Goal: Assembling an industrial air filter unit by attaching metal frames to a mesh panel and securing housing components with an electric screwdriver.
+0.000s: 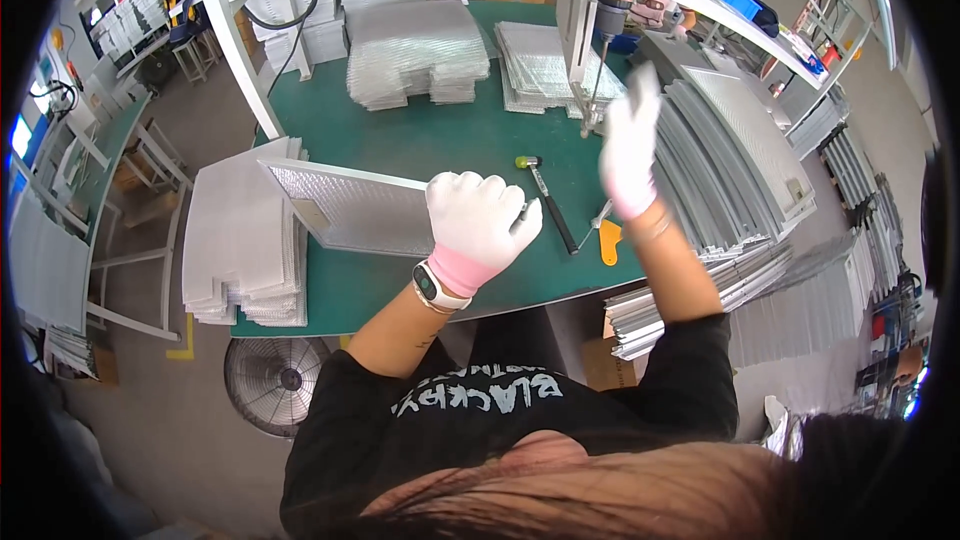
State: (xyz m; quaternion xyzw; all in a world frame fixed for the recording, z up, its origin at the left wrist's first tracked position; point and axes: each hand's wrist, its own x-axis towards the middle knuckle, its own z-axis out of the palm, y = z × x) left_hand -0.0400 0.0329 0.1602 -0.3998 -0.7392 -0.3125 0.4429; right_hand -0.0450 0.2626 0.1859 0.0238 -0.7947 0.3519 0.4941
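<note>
My left hand (474,222), in a white glove with a pink cuff, is closed on the right end of a metal-framed mesh panel (360,212). The panel stands tilted on its edge over the green table (400,145). My right hand (632,145), gloved the same way, is raised beside the stack of grey metal frame pieces (705,155). Its fingers are stretched out and slightly blurred, with nothing seen in them. Just left of it comes down the bit of a mounted power screwdriver (614,0). Between my hands lie a hammer (550,202) and a yellow-handled tool (609,243).
Thin mesh sheets (415,45) are piled at the back, with another pile (525,65) beside the screwdriver stand. White sheets (235,225) are stacked at the table's left edge. A round floor fan (275,385) stands below. Another person (660,10) is partly visible at the back right.
</note>
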